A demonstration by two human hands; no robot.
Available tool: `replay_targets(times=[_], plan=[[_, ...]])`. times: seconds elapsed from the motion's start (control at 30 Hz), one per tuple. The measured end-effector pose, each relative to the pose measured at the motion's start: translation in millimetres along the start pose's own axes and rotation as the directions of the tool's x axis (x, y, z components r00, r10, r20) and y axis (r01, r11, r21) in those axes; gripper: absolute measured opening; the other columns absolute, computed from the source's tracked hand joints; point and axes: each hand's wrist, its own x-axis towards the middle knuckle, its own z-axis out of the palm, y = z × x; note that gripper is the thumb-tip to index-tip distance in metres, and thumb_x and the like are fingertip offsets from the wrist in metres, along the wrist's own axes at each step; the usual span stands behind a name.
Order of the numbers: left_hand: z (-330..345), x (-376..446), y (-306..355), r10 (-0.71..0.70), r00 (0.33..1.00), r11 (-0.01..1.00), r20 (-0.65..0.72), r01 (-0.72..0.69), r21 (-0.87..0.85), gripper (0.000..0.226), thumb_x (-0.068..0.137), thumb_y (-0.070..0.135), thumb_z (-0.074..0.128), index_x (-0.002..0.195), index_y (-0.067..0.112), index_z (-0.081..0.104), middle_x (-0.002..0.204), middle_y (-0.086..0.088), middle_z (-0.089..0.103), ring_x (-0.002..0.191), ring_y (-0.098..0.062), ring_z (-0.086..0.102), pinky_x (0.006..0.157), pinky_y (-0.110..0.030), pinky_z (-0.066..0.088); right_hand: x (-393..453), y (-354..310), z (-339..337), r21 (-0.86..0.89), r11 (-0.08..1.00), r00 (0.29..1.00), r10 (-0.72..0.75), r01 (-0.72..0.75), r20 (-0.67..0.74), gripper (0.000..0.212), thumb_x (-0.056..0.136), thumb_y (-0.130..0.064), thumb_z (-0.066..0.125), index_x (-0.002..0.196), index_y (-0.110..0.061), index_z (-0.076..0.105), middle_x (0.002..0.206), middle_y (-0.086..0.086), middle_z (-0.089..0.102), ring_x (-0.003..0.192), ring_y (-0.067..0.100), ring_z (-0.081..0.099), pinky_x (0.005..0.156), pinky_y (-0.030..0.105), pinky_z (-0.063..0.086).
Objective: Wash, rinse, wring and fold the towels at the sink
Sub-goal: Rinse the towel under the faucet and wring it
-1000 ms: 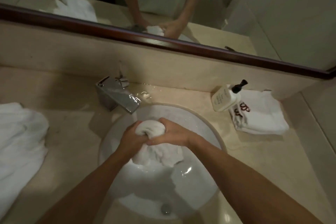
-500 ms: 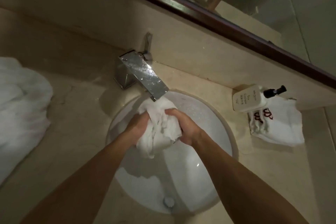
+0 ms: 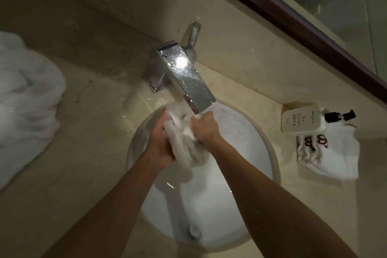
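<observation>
The counter (image 3: 88, 174) runs the whole width of the view, and the round white sink (image 3: 270, 153) is sunk into it, so anything squeezed from cloth drains straight to the plug hole (image 3: 194, 231) at the near side. On the far left of the counter a big heap of white towels (image 3: 27, 98) lies well apart from the basin, probably waiting its turn or already handled; which, the view does not tell.

The chrome tap (image 3: 184, 75) reaches out over the back rim, and the person holds the wet towel (image 3: 186, 148) bunched up right beneath its spout, a sensible place for rinsing, though no running stream can be made out. The left hand (image 3: 160, 144) grips one side of the bundle and the right hand (image 3: 206, 130) the other, fingers of both curled tight round the cloth, which looks like squeezing or wringing over the bowl. The spout sits very close above the right knuckles, so lifting the bundle higher would likely knock it.

On the right, a folded towel (image 3: 333, 159) with red lettering lies beside the sink, with a white pump bottle (image 3: 301, 120) lying at its far edge, just beside or on it.
</observation>
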Motion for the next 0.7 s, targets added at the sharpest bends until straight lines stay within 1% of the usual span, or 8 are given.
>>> replay_targets(times=[0.07,0.17,0.27,0.37,0.47,0.6,0.67,0.7], plan=[[-0.3,9.6,-5.4,-0.032,0.999,0.999,-0.006,0.032,-0.002,0.08,0.095,0.062,0.04,0.145,0.0,0.041,0.144,-0.025,0.047,0.132,-0.034,0.047,0.103,-0.043,0.044,-2.2,-2.9,2.5,-0.099,0.994,0.997,-0.05,0.055,0.052,0.058,0.092,-0.048,0.061,0.128,-0.005,0.045,0.111,0.007,0.062,0.104,0.027,0.062,0.082,0.035,0.05],[-2.9,22.8,-12.7,0.001,0.997,0.996,-0.076,-0.007,-0.087,0.073,0.094,0.057,0.04,0.14,0.0,0.046,0.137,-0.024,0.054,0.122,-0.033,0.055,0.097,-0.043,0.051,-12.9,-8.0,7.5,-0.195,0.972,0.986,-0.111,0.133,0.12,0.072,0.075,-0.07,0.064,0.122,-0.016,0.06,0.108,0.007,0.069,0.1,0.027,0.067,0.081,0.034,0.055],[-2.7,27.9,-17.0,0.036,0.995,0.997,-0.091,-0.041,-0.063,0.054,0.1,0.055,0.036,0.117,0.011,0.062,0.103,-0.008,0.071,0.112,-0.026,0.058,0.079,-0.033,0.056,-13.4,-0.4,-0.4,-0.167,0.979,0.981,-0.09,0.119,0.174,0.105,0.048,-0.091,0.064,0.133,-0.032,0.054,0.116,0.0,0.067,0.104,0.023,0.065,0.083,0.041,0.059],[-4.3,28.9,-13.4,0.02,0.996,1.0,-0.084,-0.019,0.011,0.048,0.104,0.044,0.027,0.105,0.012,0.063,0.1,-0.011,0.069,0.088,-0.02,0.07,0.07,-0.033,0.056,-21.9,-4.3,-8.8,-0.17,0.978,0.976,-0.086,0.121,0.199,0.095,0.064,-0.077,0.069,0.14,-0.026,0.043,0.119,-0.002,0.06,0.107,0.022,0.06,0.082,0.038,0.055],[-10.1,28.8,-13.1,0.007,0.996,0.999,-0.087,-0.003,0.045,0.065,0.102,0.052,0.027,0.131,0.002,0.056,0.134,-0.028,0.055,0.112,-0.034,0.061,0.088,-0.044,0.054,-18.8,-12.5,-4.6,-0.334,0.936,0.993,-0.114,0.112,0.016,0.083,0.077,-0.063,0.071,0.135,-0.011,0.042,0.117,0.007,0.057,0.105,0.029,0.059,0.086,0.039,0.052],[-20.7,28.5,-7.1,0.045,0.988,0.996,-0.15,-0.033,0.08,0.053,0.099,0.045,0.04,0.116,-0.001,0.058,0.105,-0.019,0.067,0.102,-0.03,0.061,0.091,-0.036,0.051,-7.2,-24.1,-11.5,0.025,0.998,0.997,-0.066,0.065,0.039,0.052,0.084,-0.032,0.075,0.123,0.0,0.063,0.101,0.011,0.067,0.085,0.025,0.065,0.075,0.035,0.059],[-24.6,27.7,-6.2,0.032,0.989,0.992,-0.147,-0.013,0.129,0.059,0.091,0.05,0.049,0.118,-0.001,0.06,0.11,-0.02,0.065,0.106,-0.031,0.06,0.099,-0.038,0.046,-14.6,-21.8,-10.9,0.229,0.969,0.99,0.059,-0.087,0.129,0.037,0.096,-0.017,0.059,0.125,0.004,0.06,0.089,0.01,0.063,0.071,0.019,0.058,0.056,0.022,0.054],[-24.4,28.4,-8.0,0.018,0.985,0.99,-0.17,0.006,0.138,0.064,0.09,0.053,0.052,0.123,0.0,0.062,0.117,-0.021,0.065,0.113,-0.032,0.061,0.103,-0.04,0.044,-17.4,-17.4,-5.0,0.273,0.957,0.99,0.071,-0.102,0.122,0.041,0.095,-0.026,0.06,0.128,-0.002,0.059,0.094,0.01,0.065,0.076,0.02,0.061,0.06,0.022,0.055]])
